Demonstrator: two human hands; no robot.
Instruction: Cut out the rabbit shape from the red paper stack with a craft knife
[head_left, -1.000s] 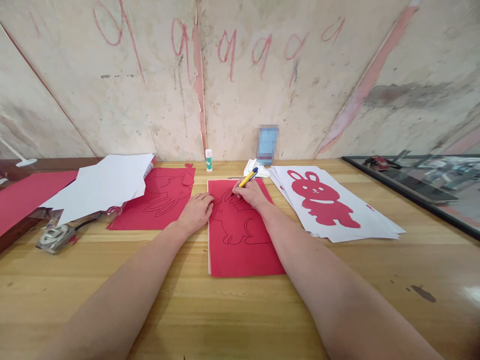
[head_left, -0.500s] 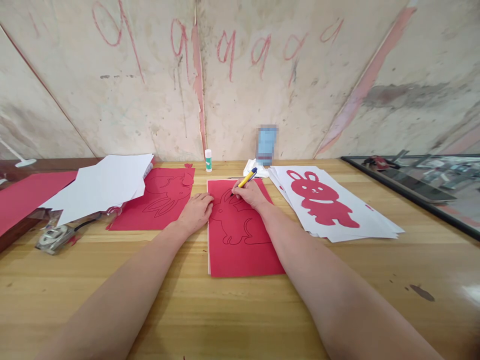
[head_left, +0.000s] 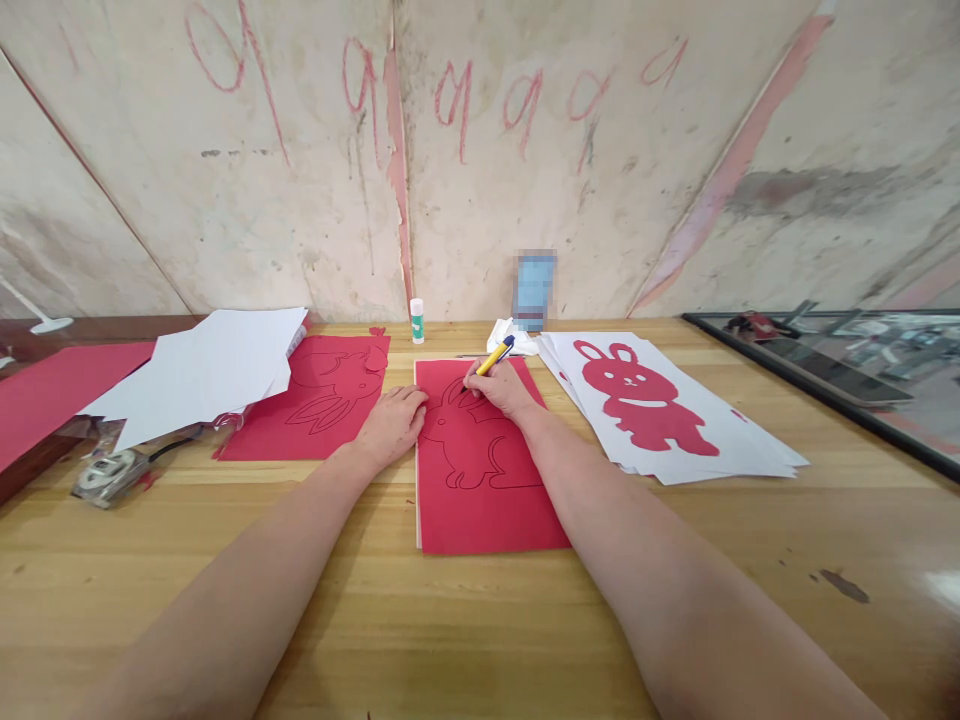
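A sheet of red paper lies in front of me with a rabbit outline drawn on it in dark line. Its left edge shows a pale layer underneath. My right hand is closed around a yellow pen with a blue end, tip down by the rabbit's ears. My left hand lies flat beside the sheet, open, its fingertips touching the left edge near the rabbit's nose. Left of that hand is another red sheet bearing a rabbit outline.
A glue stick stands near the wall, with a phone-like blurred object and white tissue to its right. White sheets carry a red paper rabbit. White paper and a power strip are left; a black-edged glass panel is right.
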